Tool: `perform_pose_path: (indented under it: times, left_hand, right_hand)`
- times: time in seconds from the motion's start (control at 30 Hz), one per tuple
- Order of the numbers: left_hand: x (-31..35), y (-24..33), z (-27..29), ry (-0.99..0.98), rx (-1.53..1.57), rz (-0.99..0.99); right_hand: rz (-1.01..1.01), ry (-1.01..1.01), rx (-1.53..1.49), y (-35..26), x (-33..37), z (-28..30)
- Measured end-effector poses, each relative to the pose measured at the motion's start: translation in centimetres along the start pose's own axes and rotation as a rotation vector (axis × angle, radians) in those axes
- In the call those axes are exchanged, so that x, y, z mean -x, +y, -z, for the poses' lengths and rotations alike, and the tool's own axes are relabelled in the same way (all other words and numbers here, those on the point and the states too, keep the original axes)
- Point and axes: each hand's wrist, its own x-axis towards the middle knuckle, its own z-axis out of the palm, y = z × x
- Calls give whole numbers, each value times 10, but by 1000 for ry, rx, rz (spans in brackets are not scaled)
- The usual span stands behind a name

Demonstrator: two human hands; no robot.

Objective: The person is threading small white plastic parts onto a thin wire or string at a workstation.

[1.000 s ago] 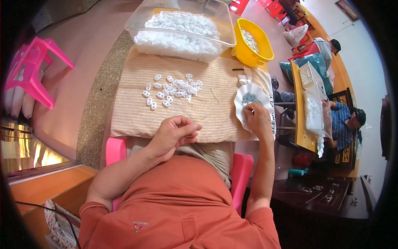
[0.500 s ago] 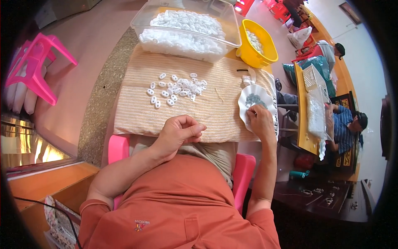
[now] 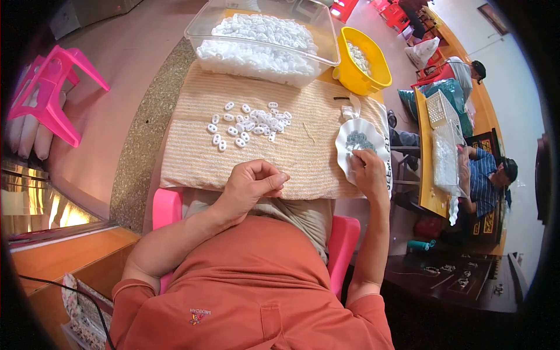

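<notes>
My left hand (image 3: 252,185) hovers over the near edge of the striped cloth (image 3: 192,125), thumb and forefinger pressed together. Whatever lies in that pinch is too small to make out. At the right, my right hand (image 3: 370,174) reaches over a white scalloped dish (image 3: 344,153) with a heap of small grey-green pieces (image 3: 357,140) in it. Its fingers are closed at the heap's near side, and their tips are partly hidden. Left of the dish lies a scattered group of white oval pieces (image 3: 256,121), each with two dark holes.
A clear plastic bin (image 3: 192,41) of white pieces stands at the back, beside a yellow basin (image 3: 382,73). Thin pale strands (image 3: 309,133) lie on the cloth. A pink stool (image 3: 49,93) is at the left; at the right, a person in a striped shirt (image 3: 485,181) sits by another table.
My right hand has drawn slightly nearer to me from the heap in the dish, uncovering more of the grey-green pieces. The left hand has barely moved.
</notes>
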Motion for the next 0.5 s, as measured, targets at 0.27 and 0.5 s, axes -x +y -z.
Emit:
perform_pose_path:
  times: [0.27,0.5]
  left_hand:
    - [-1,-3,0,-2,-57,-40]
    - [-2,-6,0,16,-127,-102]
  right_hand:
    - [55,70,65,-4,2,-2]
    - [41,172,-16,-25,0,-4]
